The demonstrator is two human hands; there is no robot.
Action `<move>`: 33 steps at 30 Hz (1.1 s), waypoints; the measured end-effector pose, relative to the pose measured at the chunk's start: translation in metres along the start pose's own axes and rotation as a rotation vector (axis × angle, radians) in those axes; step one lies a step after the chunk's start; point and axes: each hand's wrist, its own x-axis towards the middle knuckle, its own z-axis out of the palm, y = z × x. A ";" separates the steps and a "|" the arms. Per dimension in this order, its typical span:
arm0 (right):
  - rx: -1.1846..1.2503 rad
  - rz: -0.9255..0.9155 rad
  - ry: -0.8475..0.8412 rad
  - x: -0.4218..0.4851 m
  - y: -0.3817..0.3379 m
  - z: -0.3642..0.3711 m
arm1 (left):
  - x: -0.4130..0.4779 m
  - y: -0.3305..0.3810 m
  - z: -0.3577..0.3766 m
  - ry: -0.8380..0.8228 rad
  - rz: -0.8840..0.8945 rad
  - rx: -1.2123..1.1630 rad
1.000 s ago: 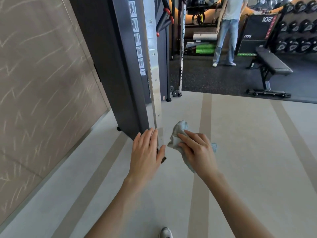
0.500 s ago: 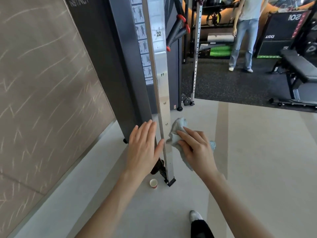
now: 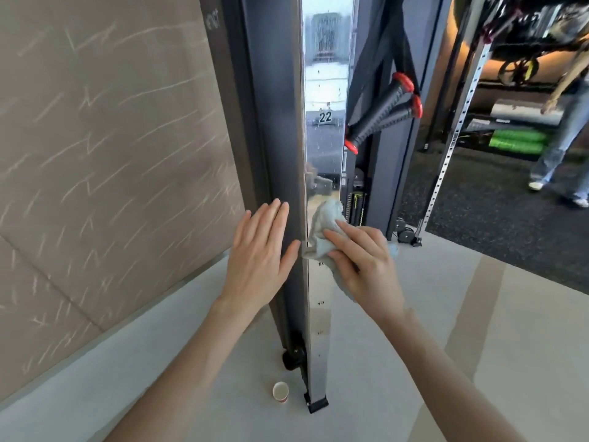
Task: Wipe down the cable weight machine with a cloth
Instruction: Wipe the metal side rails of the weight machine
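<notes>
Grey cloth [image 3: 322,225] bunched in the right hand [image 3: 363,261] is risking missing the rail's [image 3: 325,145] edges, flat left hand [image 3: 261,253] bracing.

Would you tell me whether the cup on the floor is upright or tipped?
Upright: the cup stands on its base, rim up.

Above the cloth [image 3: 325,224] the shiny rail [image 3: 325,138] runs bare past the number 22, an open way upward. Close by its right edge two black red-tipped handles [image 3: 385,113] crowd that side. The dark column [image 3: 277,122] fills the space left of the rail, with the wall [image 3: 111,138] near behind it. Downward the rail is bare to its foot, where a paper cup [image 3: 280,391] stands just beside it on the floor [image 3: 478,330].
</notes>
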 end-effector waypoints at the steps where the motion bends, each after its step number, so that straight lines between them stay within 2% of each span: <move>1: 0.014 -0.026 0.008 0.009 0.009 0.001 | 0.009 0.000 0.001 0.009 -0.001 0.015; 9: 0.054 -0.240 0.205 0.107 0.042 -0.001 | 0.072 -0.014 -0.002 0.078 0.078 0.144; 18: -0.046 -0.500 0.405 0.243 0.030 -0.014 | 0.110 -0.038 -0.018 0.126 0.202 0.224; 22: -0.165 -0.540 0.365 0.265 0.034 -0.004 | 0.117 -0.043 -0.018 0.107 0.259 0.245; 28: -0.014 -0.447 0.190 0.215 0.043 0.013 | 0.119 -0.044 -0.017 0.096 0.301 0.202; 33: -0.013 -0.357 0.116 0.163 0.056 0.032 | 0.115 -0.045 -0.017 0.087 0.315 0.184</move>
